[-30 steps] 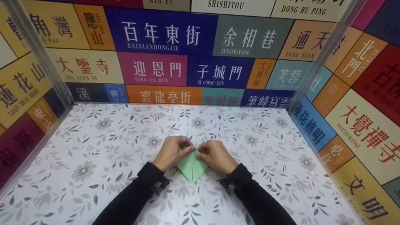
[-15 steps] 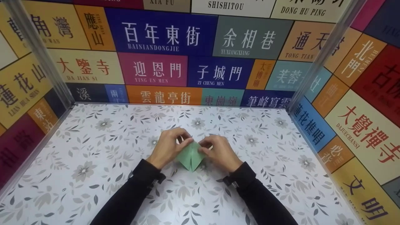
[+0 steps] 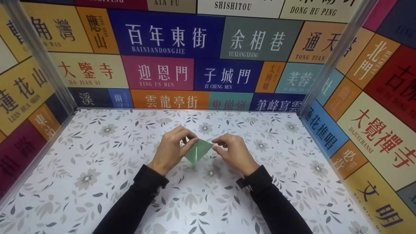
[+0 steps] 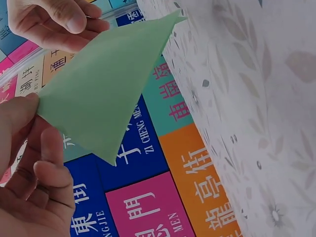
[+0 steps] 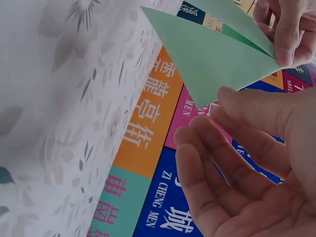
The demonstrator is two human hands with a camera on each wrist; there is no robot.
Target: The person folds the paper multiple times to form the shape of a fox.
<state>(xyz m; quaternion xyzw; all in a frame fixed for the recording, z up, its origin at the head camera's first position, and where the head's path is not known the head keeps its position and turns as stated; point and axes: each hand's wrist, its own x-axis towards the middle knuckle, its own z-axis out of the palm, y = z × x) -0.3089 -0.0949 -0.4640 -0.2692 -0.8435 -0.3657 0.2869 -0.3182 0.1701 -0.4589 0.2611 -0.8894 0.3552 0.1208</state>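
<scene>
A folded sheet of light green paper (image 3: 200, 150) is held up in front of the body, one point hanging down. My left hand (image 3: 172, 148) pinches its top corner between thumb and fingertips. In the right wrist view the paper (image 5: 212, 59) shows two layers parted by a slit that runs to the pinched corner. My right hand (image 3: 234, 150) is at the paper's right corner, thumb and fingers slightly apart with the fingertips right at the edge. The left wrist view shows a smooth, flat face of the paper (image 4: 103, 79), with the right hand (image 4: 59, 22) partly behind it.
A white table (image 3: 97, 201) printed with grey leaves and flowers lies under the hands. Walls (image 3: 169, 35) of coloured panels with Chinese lettering enclose the back and both sides. Clear strips (image 3: 331, 61) run up the two back corners.
Both hands have moved up and away from the body with the paper. The paper has turned, and the right hand has drawn outward to its right corner.
</scene>
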